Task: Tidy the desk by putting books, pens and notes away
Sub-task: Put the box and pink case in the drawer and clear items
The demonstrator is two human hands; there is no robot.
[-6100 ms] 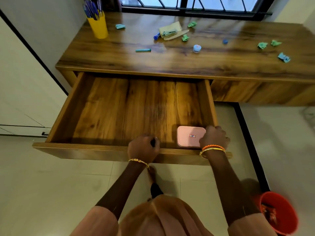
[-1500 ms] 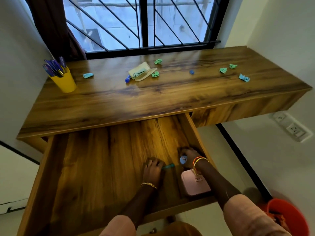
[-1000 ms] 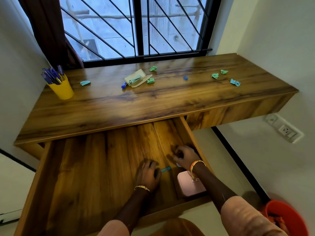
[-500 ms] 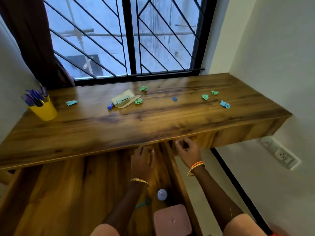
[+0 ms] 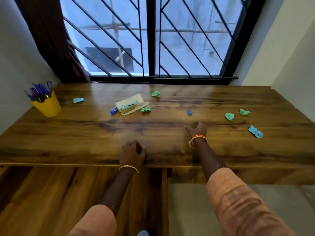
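Both hands are up on the wooden worktop [image 5: 85,133] now, palms down. Left hand [image 5: 132,154] sits at the front edge, fingers curled under into a loose fist, grip clenched on nothing I can see. Right hand [image 5: 196,128] is further in & to the right, fingers also curled down on the wood; can't tell if anything is under it, so that grip stays unclear. Gold bangle on the left wrist, orange + gold bangles on the right.

Stuff left on the worktop: yellow pen cup [image 5: 46,106] w/ blue pens [image 5: 39,92] standing in it, far left corner near the curtain [image 5: 51,40]. Open cream pencil case [image 5: 131,104] mid-back w/ something teal inside, a blue-capped glue stick [image 5: 113,110] touching its left end. Crumpled notes scattered: a teal one [image 5: 78,100] left of the case, a green one [image 5: 156,93] behind it, another green [image 5: 146,109] just beside its right end. Small blue cap [image 5: 189,112] sits just beyond the right hand. Far right: two green scraps [image 5: 229,116] [image 5: 244,111] near each other, one light-blue scrap [image 5: 255,132] closer to the front.

Below the front edge the drawer [image 5: 51,193] is pulled out, on the left under the person. A bit of something pale blue [image 5: 142,233] shows in it at the bottom edge; too cut off to name.
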